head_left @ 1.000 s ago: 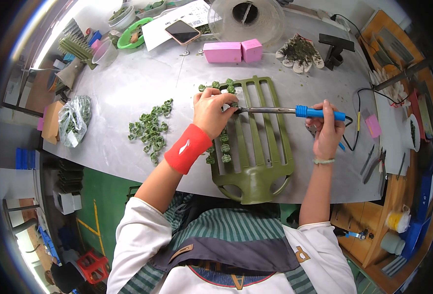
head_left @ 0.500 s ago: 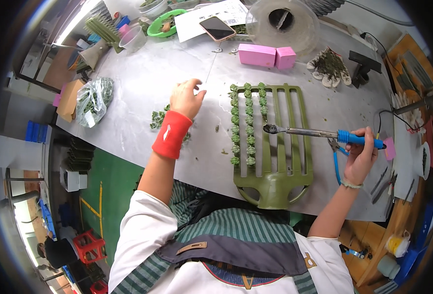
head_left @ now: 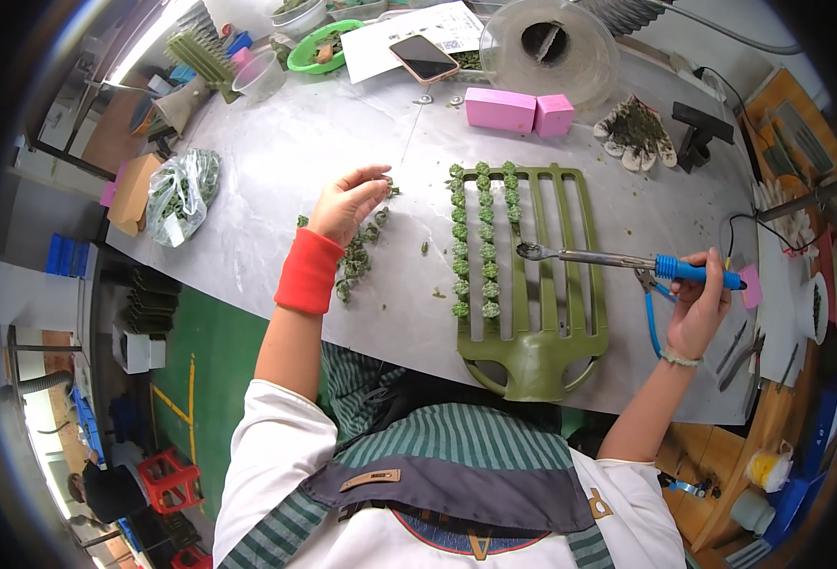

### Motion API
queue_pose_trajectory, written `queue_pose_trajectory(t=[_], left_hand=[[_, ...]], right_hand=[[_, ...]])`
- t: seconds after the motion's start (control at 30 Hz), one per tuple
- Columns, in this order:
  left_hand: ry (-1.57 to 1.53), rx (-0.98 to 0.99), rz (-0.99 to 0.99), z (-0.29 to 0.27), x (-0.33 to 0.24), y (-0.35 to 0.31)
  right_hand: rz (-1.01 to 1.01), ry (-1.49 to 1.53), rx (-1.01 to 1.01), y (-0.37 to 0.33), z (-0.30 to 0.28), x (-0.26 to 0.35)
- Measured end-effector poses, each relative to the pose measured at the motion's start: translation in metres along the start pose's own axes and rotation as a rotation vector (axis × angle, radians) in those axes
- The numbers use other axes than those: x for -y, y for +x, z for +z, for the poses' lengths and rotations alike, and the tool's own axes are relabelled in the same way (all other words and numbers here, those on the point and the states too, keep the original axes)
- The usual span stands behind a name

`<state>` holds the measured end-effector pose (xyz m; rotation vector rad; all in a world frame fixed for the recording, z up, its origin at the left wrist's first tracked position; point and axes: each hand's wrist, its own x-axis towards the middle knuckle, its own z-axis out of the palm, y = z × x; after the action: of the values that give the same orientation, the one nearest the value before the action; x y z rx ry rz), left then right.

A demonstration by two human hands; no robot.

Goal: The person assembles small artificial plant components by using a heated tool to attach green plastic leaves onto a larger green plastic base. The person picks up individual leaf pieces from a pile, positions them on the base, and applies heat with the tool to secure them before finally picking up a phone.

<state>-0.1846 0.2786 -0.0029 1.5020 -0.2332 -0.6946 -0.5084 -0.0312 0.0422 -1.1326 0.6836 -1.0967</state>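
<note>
My right hand grips the blue handle of a soldering iron. Its dark, spoon-shaped tip hovers over the olive-green plastic rack, just below the short third row. Small green rosettes line the rack's left bars in two long rows and one shorter one; the bars on the right are bare. To the left, my left hand is pinched closed above a loose pile of green rosettes. A green bit shows right at the fingertips; whether they hold it is unclear. A red wristband covers that wrist.
Blue-handled pliers lie right of the rack. Pink blocks, a soiled glove, a phone and a clear round container sit at the back. A plastic bag of green pieces rests at far left.
My left hand has moved a little left, and its fingers have come together. My right hand holds the soldering iron nearly still, its tip shifted slightly right in the picture.
</note>
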Motion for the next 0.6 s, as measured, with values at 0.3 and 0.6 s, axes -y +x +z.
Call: queue_pose_trajectory(t=[0.3, 0.6], left_hand=[[-0.040, -0.022, -0.044, 0.014, -0.006, -0.024], [0.195, 0.268, 0.195, 0.099, -0.010, -0.047]], right_hand=[[0.002, -0.034, -0.016, -0.001, 0.001, 0.003], [-0.014, -0.048, 0.009, 0.001, -0.004, -0.001]])
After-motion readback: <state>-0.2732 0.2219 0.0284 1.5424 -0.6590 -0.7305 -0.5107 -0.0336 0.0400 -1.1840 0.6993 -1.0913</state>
